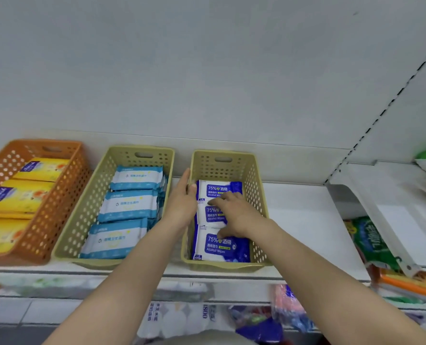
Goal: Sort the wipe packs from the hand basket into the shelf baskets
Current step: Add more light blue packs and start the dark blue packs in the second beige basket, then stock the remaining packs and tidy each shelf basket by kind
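Note:
Three baskets stand on the white shelf. The right beige basket [258,195] holds three dark blue alcohol wipe packs in a row. My right hand [236,215] reaches into it and holds the middle pack [210,215] between thumb and fingers. The far pack [219,188] and the near pack [219,246] lie flat. My left hand [182,197] grips the basket's left wall, thumb inside, fingers outside. The middle beige basket [82,220] holds light blue and white packs [129,204]. The orange basket [55,207] holds yellow packs [20,197]. The hand basket is not in view.
The bare white shelf board [306,220] stretches right of the baskets up to a slanted divider [381,220]. Green packaged goods [371,242] sit beyond it. Blurred packages [182,319] fill the lower shelf below my arms. The back wall is plain white.

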A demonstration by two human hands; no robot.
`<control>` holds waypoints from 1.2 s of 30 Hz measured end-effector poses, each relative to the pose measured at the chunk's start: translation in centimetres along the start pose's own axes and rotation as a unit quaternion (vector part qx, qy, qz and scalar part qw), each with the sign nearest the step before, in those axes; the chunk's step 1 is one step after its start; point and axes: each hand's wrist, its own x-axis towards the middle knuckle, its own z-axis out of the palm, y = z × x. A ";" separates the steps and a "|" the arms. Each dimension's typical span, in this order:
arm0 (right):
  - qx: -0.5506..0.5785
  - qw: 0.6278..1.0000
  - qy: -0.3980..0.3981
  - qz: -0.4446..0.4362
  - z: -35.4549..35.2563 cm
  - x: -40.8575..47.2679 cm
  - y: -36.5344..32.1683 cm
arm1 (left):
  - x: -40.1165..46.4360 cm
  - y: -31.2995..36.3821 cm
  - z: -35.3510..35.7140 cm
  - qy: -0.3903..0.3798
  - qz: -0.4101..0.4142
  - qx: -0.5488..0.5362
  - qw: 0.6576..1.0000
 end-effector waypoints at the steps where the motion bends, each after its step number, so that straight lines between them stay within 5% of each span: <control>1: 0.005 1.000 -0.024 0.000 0.0 0.2 0.1 | 0.0 0.0 0.0 0.001 0.002 0.003 1.000; 5: -0.021 0.995 -0.091 0.026 0.7 0.7 0.4 | -0.1 0.0 0.1 0.002 0.002 0.002 1.000; 23: 0.012 0.997 -0.055 0.053 -0.4 0.7 -0.1 | -1.1 1.6 -0.2 0.026 0.018 0.057 0.998; 29: 0.035 0.996 0.077 0.019 -7.9 0.2 -3.7 | -1.9 5.3 -6.3 0.045 0.121 0.139 0.982; 36: 0.016 0.963 0.252 -0.091 -13.7 -1.7 -17.2 | -6.2 5.7 -23.5 0.162 0.219 0.307 0.912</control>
